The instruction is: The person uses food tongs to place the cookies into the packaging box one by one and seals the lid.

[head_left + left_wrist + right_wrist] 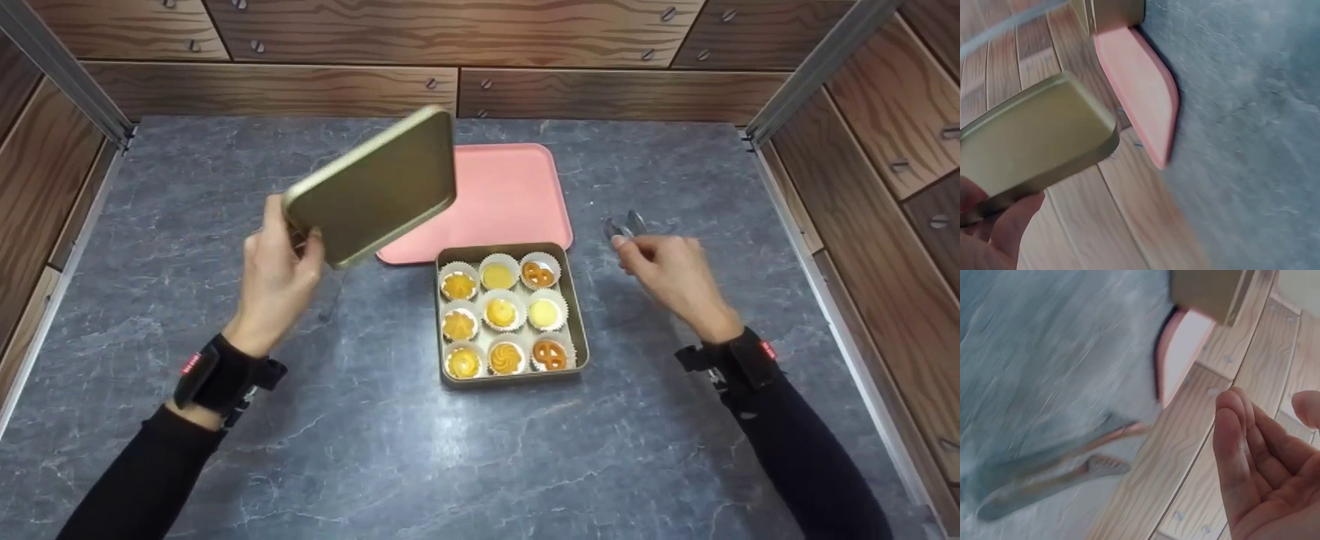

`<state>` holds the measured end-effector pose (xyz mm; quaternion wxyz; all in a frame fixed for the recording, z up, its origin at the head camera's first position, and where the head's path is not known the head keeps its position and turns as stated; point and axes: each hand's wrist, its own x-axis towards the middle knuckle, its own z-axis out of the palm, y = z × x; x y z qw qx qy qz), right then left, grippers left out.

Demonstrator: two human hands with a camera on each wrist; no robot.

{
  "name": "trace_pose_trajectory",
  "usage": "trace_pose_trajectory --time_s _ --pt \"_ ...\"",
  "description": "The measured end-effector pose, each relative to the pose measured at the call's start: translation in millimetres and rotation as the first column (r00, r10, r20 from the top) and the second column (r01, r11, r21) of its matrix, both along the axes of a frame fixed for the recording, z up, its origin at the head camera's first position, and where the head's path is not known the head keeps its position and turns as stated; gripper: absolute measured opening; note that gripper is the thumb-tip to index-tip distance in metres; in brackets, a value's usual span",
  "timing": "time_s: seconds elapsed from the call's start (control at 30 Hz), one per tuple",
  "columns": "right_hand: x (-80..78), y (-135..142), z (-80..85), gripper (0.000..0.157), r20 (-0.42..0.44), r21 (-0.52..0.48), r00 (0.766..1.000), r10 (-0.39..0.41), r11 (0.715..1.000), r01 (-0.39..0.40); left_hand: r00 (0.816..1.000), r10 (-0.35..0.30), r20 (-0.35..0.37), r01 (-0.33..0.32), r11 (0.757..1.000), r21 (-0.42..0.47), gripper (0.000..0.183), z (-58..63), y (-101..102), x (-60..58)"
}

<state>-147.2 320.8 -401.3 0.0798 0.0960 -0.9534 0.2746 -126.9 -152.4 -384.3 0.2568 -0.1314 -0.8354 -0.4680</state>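
My left hand grips a gold metal lid by its near corner, thumb on the inner face, and holds it tilted above the table. In the left wrist view the lid shows its hollow side. An uncovered square tin holds several small cookies in white paper cups, among them a pretzel-shaped cookie. My right hand hovers over metal tongs right of the tin. In the right wrist view its fingers are loosely bent with thumb apart, and the tongs lie below them.
A pink tray lies just behind the tin, partly covered by the lid in the head view. The grey marbled tabletop is bounded by wood-patterned panels at the back and both sides.
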Motion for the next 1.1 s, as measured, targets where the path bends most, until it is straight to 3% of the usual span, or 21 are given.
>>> trace_pose_trajectory --time_s 0.1,0.2,0.3,0.47,0.57,0.67,0.73,0.8,0.9,1.0,1.1 --pt "3.6 -12.4 2.8 0.046 0.034 -0.079 0.999 0.019 0.997 -0.017 0.988 -0.043 -0.149 0.028 0.994 -0.106 0.031 -3.9 14.0 2.3" --pt "7.1 -23.2 7.7 0.043 0.083 -0.164 0.995 0.052 0.986 -0.037 0.954 -0.094 -0.286 0.043 0.983 -0.181 0.030 -8.8 27.7 2.8" --pt "9.1 -33.1 13.9 0.041 0.129 -0.242 0.986 0.104 0.968 -0.071 0.912 -0.168 -0.373 0.078 0.967 -0.244 0.030 -11.8 41.0 2.5" --pt "10.6 -46.2 22.9 0.037 0.202 -0.361 0.959 0.200 0.925 -0.117 0.843 -0.294 -0.451 0.129 0.924 -0.360 0.043 -14.9 57.9 1.2" --pt "11.2 -51.2 25.8 0.036 0.224 -0.420 0.948 0.224 0.900 -0.114 0.813 -0.346 -0.468 0.146 0.900 -0.411 0.052 -16.2 65.6 -0.7" --pt "11.4 -55.1 25.8 0.037 0.239 -0.462 0.945 0.222 0.882 -0.090 0.786 -0.396 -0.475 0.158 0.871 -0.466 0.047 -17.3 72.6 -2.7" --pt "11.2 -57.7 24.9 0.037 0.264 -0.513 0.936 0.232 0.856 -0.068 0.765 -0.420 -0.487 0.148 0.852 -0.502 0.041 -18.0 76.6 -3.6" --pt "11.4 -59.4 24.1 0.035 0.308 -0.590 0.918 0.250 0.807 -0.022 0.745 -0.436 -0.504 0.130 0.837 -0.531 0.033 -18.5 79.8 -3.8" --pt "11.3 -60.5 24.2 0.033 0.364 -0.712 0.890 0.274 0.699 0.075 0.713 -0.453 -0.535 0.095 0.819 -0.566 0.027 -18.1 83.6 -4.4" --pt "12.0 -59.9 24.4 0.034 0.392 -0.821 0.873 0.291 0.539 0.188 0.671 -0.470 -0.573 0.071 0.810 -0.582 0.022 -19.0 85.1 -4.5" --pt "12.4 -59.0 23.6 0.036 0.401 -0.870 0.860 0.317 0.425 0.249 0.632 -0.493 -0.598 0.078 0.808 -0.584 0.016 -22.2 84.6 -5.4"
